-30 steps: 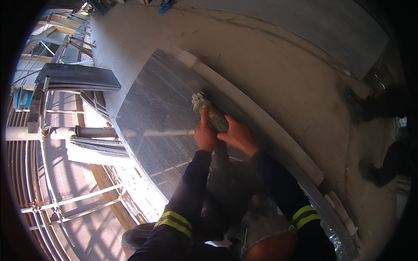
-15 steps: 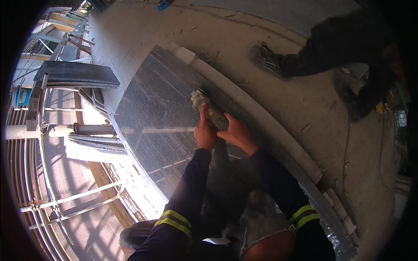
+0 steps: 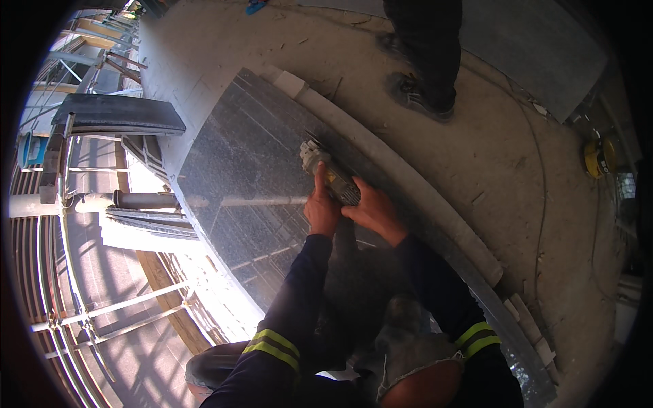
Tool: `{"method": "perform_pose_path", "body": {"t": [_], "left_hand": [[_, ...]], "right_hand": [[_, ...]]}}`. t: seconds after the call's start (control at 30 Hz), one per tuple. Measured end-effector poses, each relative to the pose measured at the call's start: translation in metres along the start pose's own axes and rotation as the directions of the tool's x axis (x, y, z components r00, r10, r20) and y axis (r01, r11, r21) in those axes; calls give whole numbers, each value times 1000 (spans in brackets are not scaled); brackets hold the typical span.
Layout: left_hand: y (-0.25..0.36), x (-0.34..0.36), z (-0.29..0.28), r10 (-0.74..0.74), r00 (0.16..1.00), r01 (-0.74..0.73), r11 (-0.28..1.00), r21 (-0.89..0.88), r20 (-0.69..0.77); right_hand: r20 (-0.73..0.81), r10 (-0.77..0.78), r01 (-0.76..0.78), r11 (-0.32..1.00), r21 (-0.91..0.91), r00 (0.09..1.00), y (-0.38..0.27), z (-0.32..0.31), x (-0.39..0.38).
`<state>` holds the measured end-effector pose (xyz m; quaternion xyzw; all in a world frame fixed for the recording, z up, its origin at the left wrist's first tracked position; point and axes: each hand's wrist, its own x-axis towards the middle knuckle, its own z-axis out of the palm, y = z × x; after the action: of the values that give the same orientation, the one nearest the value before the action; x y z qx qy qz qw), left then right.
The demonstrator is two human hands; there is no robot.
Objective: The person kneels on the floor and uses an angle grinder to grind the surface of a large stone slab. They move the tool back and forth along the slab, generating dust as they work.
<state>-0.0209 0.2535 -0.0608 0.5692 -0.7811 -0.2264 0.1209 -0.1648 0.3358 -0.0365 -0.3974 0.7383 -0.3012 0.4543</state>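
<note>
A dusty angle grinder [image 3: 340, 185] rests over a polished dark stone slab [image 3: 238, 143], its disc end by the slab's far right edge. My left hand [image 3: 322, 207] closes around the grinder's left side, the index finger stretched along it toward the head. My right hand [image 3: 374, 212] grips the rear of the tool's body, thumb near my left hand. The disc shows only as a thin dark edge beside the head, and the fingers under the grinder are hidden.
A pale stone strip [image 3: 381, 160] runs along the slab's right side. Beyond it a person's dark-trousered leg [image 3: 432, 54] stands on the dusty floor. A cable [image 3: 542, 204] lies near a yellow-and-black round object [image 3: 600, 158]. Left are stacked dark slabs [image 3: 119, 112] and scaffold poles [image 3: 109, 309].
The other person has stepped left along the floor, uncovering the yellow-and-black object and a grey slab behind. My hands and the grinder have hardly shifted.
</note>
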Motion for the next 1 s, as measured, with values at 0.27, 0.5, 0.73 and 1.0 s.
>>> {"method": "perform_pose_path", "body": {"t": [0.27,0.5,0.73,1.0], "left_hand": [[-1,6,-4,-32,999,31,998,56,19],[-2,14,-6,-43,998,40,995,90,36],[-6,19,-5,2,1000,-4,991,137,14],[-1,9,-2,-49,999,46,993,111,20]], "right_hand": [[-3,-15,15,1000,4,1000,-1,0,5],[-34,-32,31,999,-12,999,2,10,17],[-31,-47,48,999,21,998,1,8,20],[-21,-25,25,1000,18,999,4,6,9]]}}
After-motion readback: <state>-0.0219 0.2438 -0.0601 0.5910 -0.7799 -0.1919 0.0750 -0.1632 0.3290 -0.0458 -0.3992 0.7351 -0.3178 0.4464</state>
